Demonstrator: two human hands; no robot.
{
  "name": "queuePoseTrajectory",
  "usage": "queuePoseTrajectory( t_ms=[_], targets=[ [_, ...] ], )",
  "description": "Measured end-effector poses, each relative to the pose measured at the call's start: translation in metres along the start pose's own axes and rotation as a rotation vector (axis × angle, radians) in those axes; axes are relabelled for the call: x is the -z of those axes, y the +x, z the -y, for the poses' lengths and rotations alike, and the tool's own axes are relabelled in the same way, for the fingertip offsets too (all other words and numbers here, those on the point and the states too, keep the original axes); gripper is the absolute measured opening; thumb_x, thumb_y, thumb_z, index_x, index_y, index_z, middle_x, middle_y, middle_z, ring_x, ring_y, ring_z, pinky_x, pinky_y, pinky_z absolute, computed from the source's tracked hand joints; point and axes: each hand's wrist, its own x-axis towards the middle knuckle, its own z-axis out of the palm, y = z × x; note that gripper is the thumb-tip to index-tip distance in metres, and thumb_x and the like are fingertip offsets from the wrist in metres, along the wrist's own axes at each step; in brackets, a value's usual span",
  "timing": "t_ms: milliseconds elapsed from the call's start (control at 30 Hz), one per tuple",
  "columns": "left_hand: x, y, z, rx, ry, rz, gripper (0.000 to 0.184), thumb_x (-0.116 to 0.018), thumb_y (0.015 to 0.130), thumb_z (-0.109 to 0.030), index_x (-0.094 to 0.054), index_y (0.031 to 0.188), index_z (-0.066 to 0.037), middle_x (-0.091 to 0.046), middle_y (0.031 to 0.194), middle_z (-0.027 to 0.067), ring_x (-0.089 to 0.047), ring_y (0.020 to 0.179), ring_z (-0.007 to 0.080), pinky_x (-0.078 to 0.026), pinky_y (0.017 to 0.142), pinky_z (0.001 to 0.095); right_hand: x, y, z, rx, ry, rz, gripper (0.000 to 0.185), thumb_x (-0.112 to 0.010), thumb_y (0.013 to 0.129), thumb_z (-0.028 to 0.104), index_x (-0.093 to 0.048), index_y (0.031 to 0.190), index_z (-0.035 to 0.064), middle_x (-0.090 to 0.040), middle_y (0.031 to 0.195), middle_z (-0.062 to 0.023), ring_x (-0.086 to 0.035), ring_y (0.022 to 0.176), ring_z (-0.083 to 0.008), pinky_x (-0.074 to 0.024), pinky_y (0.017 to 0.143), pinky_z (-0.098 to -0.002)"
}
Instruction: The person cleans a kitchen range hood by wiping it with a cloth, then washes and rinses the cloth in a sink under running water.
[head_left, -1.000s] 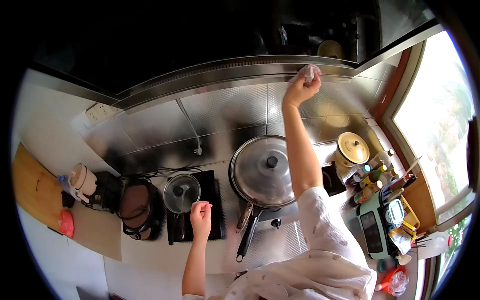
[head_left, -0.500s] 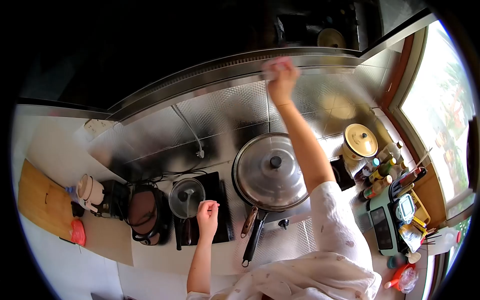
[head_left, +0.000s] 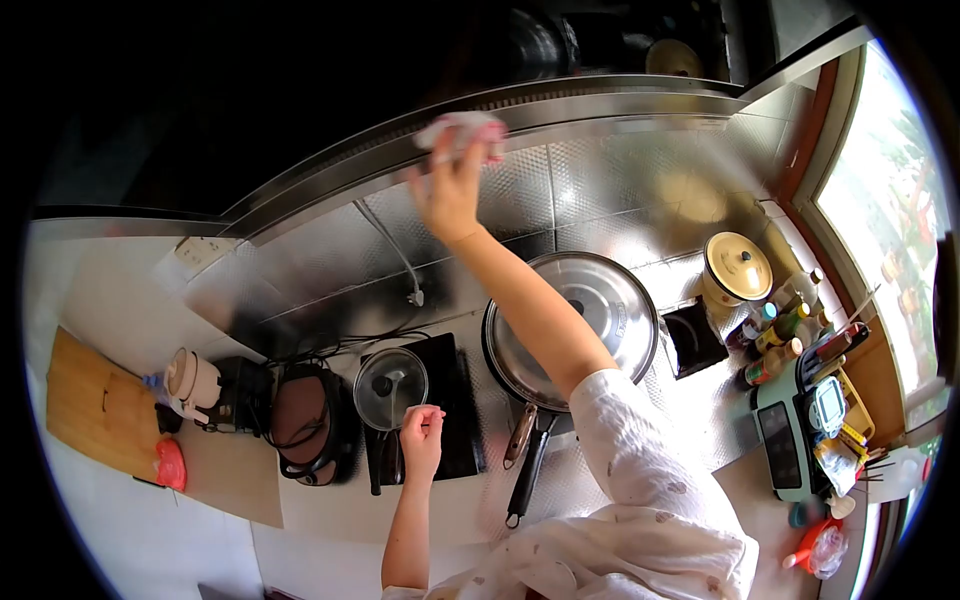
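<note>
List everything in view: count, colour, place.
Range hood: 1, black and silver, top
Large pan: 1, silver lid, centre
Cooktop: 1, black, left of large pan
Small pot: 1, clear lid, on cooktop
Oval appliance: 1, brown/black, left of cooktop
Plug: 1, whitish, back wall
Wall sockets: unclear count, white, upper left
Vessel: 1, cream, far left
Bundle: 1, red, far left
Cabinet door: 1, brown, far left
Crock: 1, yellow, right of large pan
Bottles: several, mixed, by crock
Boxy appliance: 1, pale green, right
Clutter: uncounted, mixed, around boxy appliance
Window: 1, bright, right edge
Cloth: 1, white/pink, at range hood
Left hand: 1, bare, by small pot
Right hand: 1, bare, holding cloth
</note>
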Motion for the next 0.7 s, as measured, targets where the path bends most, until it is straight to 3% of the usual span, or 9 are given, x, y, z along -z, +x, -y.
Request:
queuePoseTrajectory(
  t_ms=[33,100,167,300,433,500,567,700],
  targets=[
    [0.000,0.001,0.000,-0.006,0.009,0.005,0.005,-0.053,0.083,-0.004,-0.053,0.081,0.001,-0.054,0.088,0.0063,-0.055,0.073,0.0126,-0.046,0.063,0.0217,0.002,0.000,0.002,0.084,0.001,0.139,0.068,-0.067,0.066,0.022,-0.041,0.125,0.0015,-0.013,0.134,-0.0359,-0.016,0.122,-0.0543,-0.0228,0.097,-0.0559],
    [-0.003,0.004,0.002,-0.013,0.017,0.017,0.005,-0.054,0.083,-0.004,-0.053,0.081,0.001,-0.054,0.089,0.0065,-0.055,0.073,0.0126,-0.046,0.063,0.0219,0.010,0.005,-0.010,0.136,-0.100,0.116,0.069,-0.066,0.067,0.023,-0.037,0.127,0.0017,-0.013,0.134,-0.0358,-0.016,0.122,-0.0545,-0.0221,0.097,-0.0577],
    [-0.007,0.006,0.004,-0.022,-0.007,0.035,0.006,-0.054,0.083,-0.004,-0.054,0.081,0.001,-0.054,0.089,0.0067,-0.056,0.073,0.0129,-0.046,0.064,0.0224,0.019,0.016,-0.029,-0.015,-0.145,-0.020,0.076,-0.063,0.071,0.019,-0.024,0.133,0.0018,-0.008,0.135,-0.0356,-0.011,0.123,-0.0538,-0.0202,0.098,-0.0571],
    [-0.008,0.004,0.004,-0.015,-0.013,0.074,0.007,-0.054,0.083,-0.005,-0.054,0.081,0.002,-0.054,0.089,0.0069,-0.056,0.074,0.0129,-0.046,0.064,0.0226,0.071,0.070,-0.073,-0.461,-0.135,-0.264,0.072,-0.044,0.085,0.022,0.000,0.136,-0.0027,0.005,0.136,-0.0339,0.003,0.128,-0.0456,-0.0060,0.104,-0.0483],
    [0.001,-0.004,0.008,-0.028,-0.001,0.076,0.009,-0.050,0.086,-0.008,-0.055,0.086,-0.001,-0.054,0.089,0.0043,-0.055,0.071,0.0102,-0.045,0.060,0.0214,0.079,0.085,-0.072,-0.450,0.024,-0.370,0.071,-0.041,0.087,0.023,0.003,0.135,-0.0043,0.012,0.135,-0.0348,0.001,0.128,-0.0471,-0.0071,0.105,-0.0450],
    [0.005,-0.008,0.013,0.038,-0.033,0.049,0.008,-0.053,0.084,-0.007,-0.054,0.083,0.001,-0.054,0.088,0.0064,-0.056,0.072,0.0121,-0.046,0.063,0.0219,0.049,0.074,-0.041,-0.624,0.055,-0.385,0.071,-0.041,0.087,0.022,0.004,0.134,-0.0049,0.013,0.134,-0.0360,0.001,0.127,-0.0483,-0.0093,0.105,-0.0425],
    [0.008,-0.010,0.012,0.051,-0.054,0.046,0.008,-0.053,0.084,-0.007,-0.055,0.084,0.001,-0.054,0.088,0.0062,-0.056,0.071,0.0118,-0.046,0.063,0.0217,0.003,0.038,-0.007,-0.551,-0.029,-0.270,0.073,-0.044,0.085,0.021,0.003,0.133,-0.0073,0.011,0.133,-0.0381,0.002,0.126,-0.0503,-0.0104,0.104,-0.0435],
    [0.014,-0.008,0.005,0.058,-0.098,0.034,0.009,-0.051,0.086,-0.008,-0.055,0.085,0.000,-0.054,0.088,0.0053,-0.055,0.069,0.0107,-0.045,0.061,0.0208,-0.025,0.008,0.068,-0.591,0.350,0.010,0.078,-0.049,0.081,0.016,0.004,0.132,-0.0097,0.013,0.129,-0.0423,0.008,0.124,-0.0531,-0.0085,0.105,-0.0443]
  ],
)
